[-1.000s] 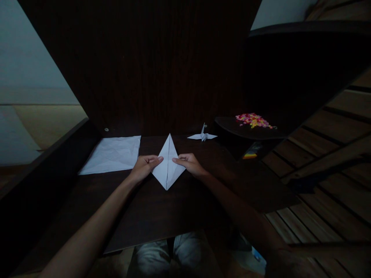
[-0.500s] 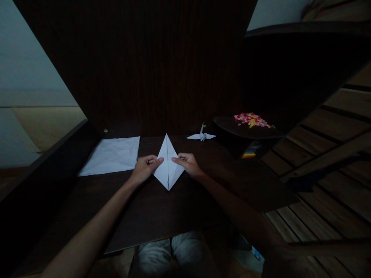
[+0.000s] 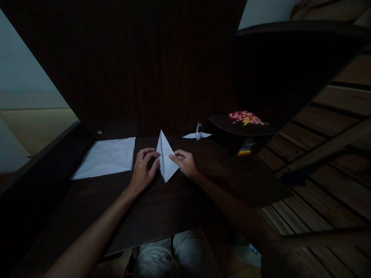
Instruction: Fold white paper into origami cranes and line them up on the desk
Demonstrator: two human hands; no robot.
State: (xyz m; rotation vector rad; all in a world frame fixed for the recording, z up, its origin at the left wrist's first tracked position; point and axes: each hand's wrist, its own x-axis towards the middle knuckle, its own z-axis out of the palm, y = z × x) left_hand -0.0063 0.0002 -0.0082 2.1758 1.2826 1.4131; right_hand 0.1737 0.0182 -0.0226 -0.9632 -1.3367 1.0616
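Note:
A white sheet folded into a diamond, an origami paper [image 3: 166, 150], stands slightly tilted above the dark desk, with a slit down its middle. My right hand [image 3: 185, 163] pinches its right corner, thumb on the front face and fingers behind. At the left edge, my left hand [image 3: 145, 166] has its thumb and bent fingertips closed on the paper's side flap. Beyond the hands, a finished paper crane [image 3: 198, 135] sits against the back panel with its wings spread. White paper sheets [image 3: 106, 157] lie flat to the left of my left hand.
On the right, a small corner shelf [image 3: 220, 124] bears a heap of tiny pink, red and yellow pieces [image 3: 246, 117]. A raised wooden side [image 3: 40, 158] borders the desk [image 3: 162, 208] at left. Slatted wood [image 3: 324, 173] is at far right.
The diamond has turned from nearly facing me to a tilt, its left side now narrower. My left thumb has moved off the front face to the left edge. My right hand keeps its pinch.

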